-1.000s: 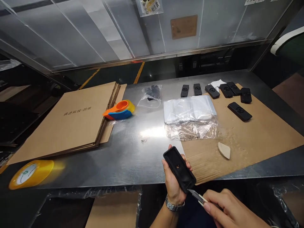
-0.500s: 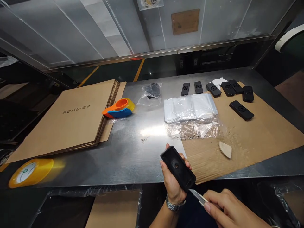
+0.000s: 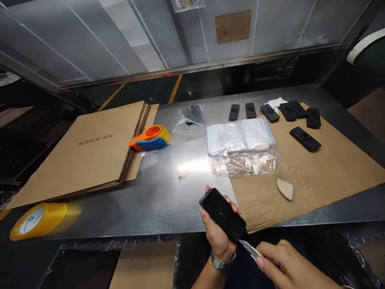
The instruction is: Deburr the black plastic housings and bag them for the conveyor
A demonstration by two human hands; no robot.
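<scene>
Now, close work at the edge: knife (image 3: 249,249) at the black casing (image 3: 223,214)

Over to the head view, and the action sits at the near side of the desk (image 3: 180,202). The left hand (image 3: 221,243) has its fingers wrapped around the black casing, thumb along one side, fingertips curling over the other, the recessed face up and the piece aslant. The right hand (image 3: 285,263) comes in from the other side, its fingers pinching the knife, blade tip right at the casing's near end. Is it actually biting? Cannot tell from here!

What makes for a good stroke, I'd judge, is a shallow blade angle, short light passes along the rim and a steady casing. The danger is a slip: too much push could gouge the wall or run toward the left palm, so those fingers do best well behind the edge and out of the blade's line.

Beyond the hands, a pale wedge (image 3: 285,189) lies on the cardboard sheet (image 3: 339,160), with clear bags (image 3: 240,136) near it and more black pieces (image 3: 305,139) toward the far side. Off to the left, an orange and blue tape dispenser (image 3: 150,139) sits against the cardboard stack (image 3: 99,148).
</scene>
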